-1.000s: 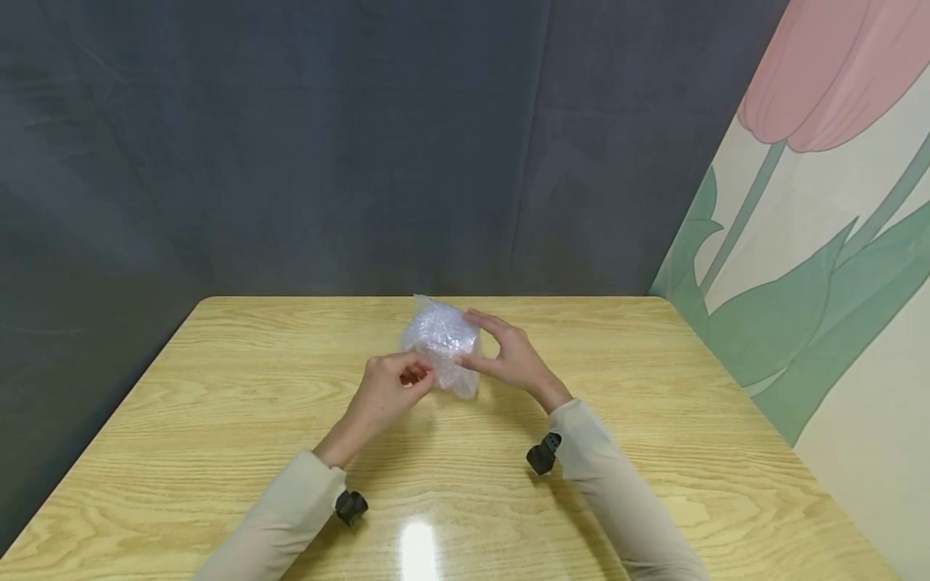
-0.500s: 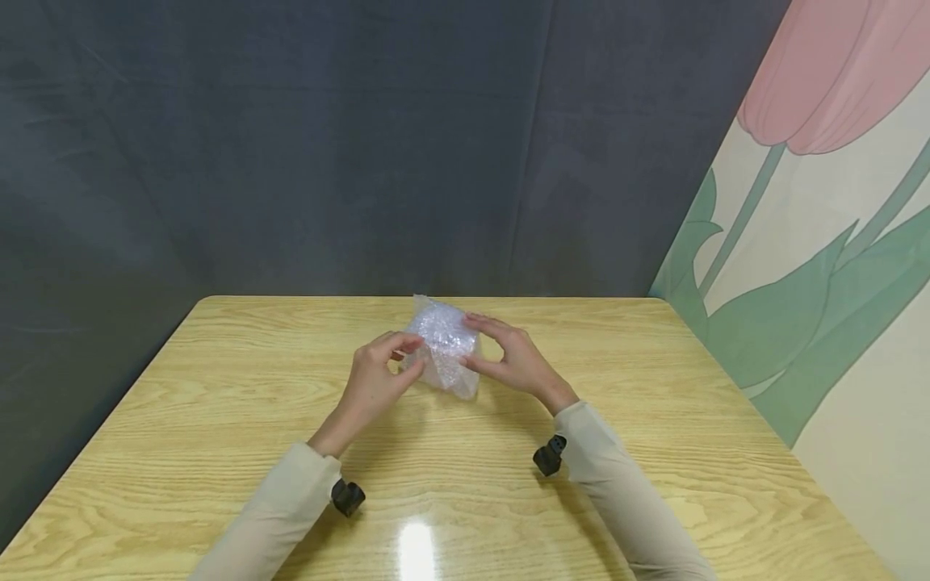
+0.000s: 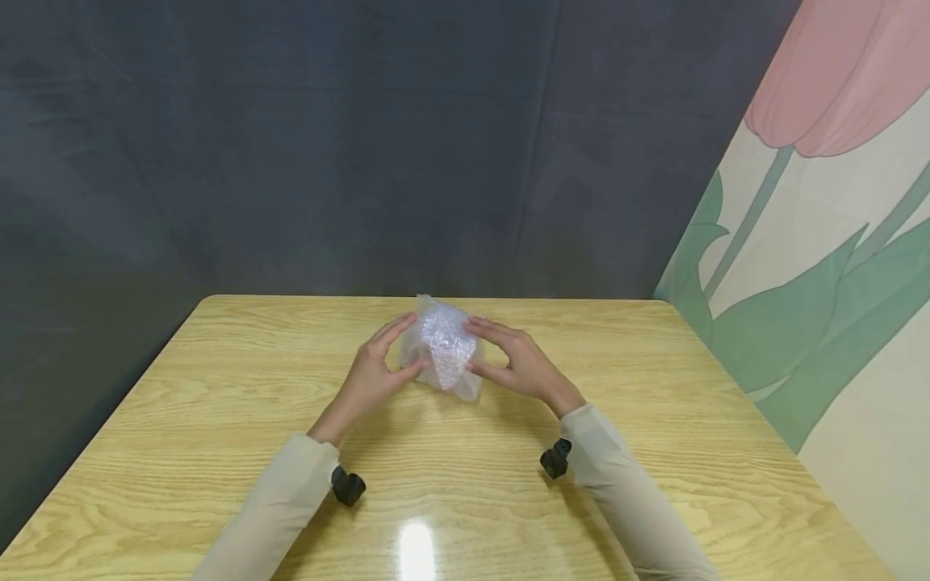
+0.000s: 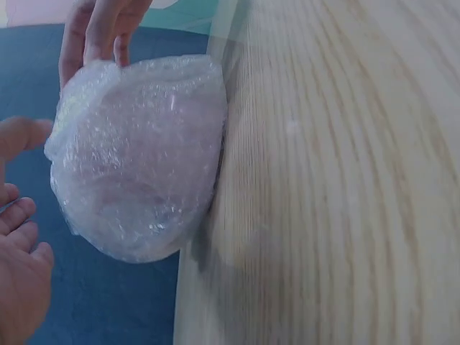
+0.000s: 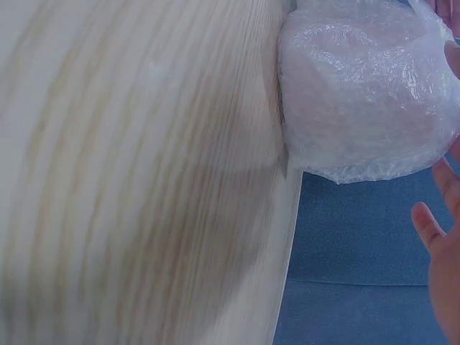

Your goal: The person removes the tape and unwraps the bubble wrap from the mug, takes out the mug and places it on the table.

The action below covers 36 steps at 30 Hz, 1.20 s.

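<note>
Bundle (image 3: pixel 441 327): rests on the table (image 3: pixel 182 436), close to the middle of its far edge and well apart from both far corners; swathed in clear bubble wrap, too cloudy to tell the contents; in the same spot as a second ago.
Flap (image 3: pixel 445 367): lies folded over the front of the bundle as a triangle, tip toward the near edge of the table; more sharply outlined than a second ago.
Left hand (image 3: pixel 370 371): unclenched, with thumb and fingers spread apart at the left side of the bundle; nearly or just touching with the thumb, hard to tell which; grasps nothing.
Left hand, change: pinched together at the front a second ago, half a second ago bent over the left front; now spread wider and moved back to the side.
Right hand (image 3: pixel 526 367): loosely bent and unclenched, touching the right side of the bundle with thumb and fingertips; nearly the same pose as in both earlier frames.
Sleeves (image 3: pixel 632 492): pale, reaching in over the near edge of the table.
Wrist cameras (image 3: pixel 349 488): black, one at each cuff.
Curtain (image 3: pixel 349 145): dark, hanging beyond the far edge.
Wall (image 3: pixel 872 387): painted with pink tulips and green leaves, beside the right edge.
</note>
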### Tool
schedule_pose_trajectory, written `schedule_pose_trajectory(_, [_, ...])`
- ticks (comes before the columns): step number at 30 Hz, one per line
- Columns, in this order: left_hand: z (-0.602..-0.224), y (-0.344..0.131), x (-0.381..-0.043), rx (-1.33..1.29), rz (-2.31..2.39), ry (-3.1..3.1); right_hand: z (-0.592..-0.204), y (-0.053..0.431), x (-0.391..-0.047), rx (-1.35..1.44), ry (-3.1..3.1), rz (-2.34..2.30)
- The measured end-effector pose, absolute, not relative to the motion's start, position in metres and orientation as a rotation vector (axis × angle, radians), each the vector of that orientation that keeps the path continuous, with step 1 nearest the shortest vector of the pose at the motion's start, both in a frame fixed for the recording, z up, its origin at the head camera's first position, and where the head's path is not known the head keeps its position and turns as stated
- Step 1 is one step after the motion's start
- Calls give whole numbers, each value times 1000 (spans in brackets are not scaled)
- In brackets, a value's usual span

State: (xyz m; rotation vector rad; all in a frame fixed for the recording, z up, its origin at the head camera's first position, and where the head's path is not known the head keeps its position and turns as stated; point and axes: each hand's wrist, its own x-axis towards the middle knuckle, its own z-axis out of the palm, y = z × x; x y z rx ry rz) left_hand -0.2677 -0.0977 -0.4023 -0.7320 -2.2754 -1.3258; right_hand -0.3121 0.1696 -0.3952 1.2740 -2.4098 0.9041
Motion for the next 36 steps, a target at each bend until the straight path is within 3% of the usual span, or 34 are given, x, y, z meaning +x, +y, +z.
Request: schedule_pose_trajectory(36, [-419,-101,-290,-751,-1887,-2315,-399,169,-314,1290,-2328,863])
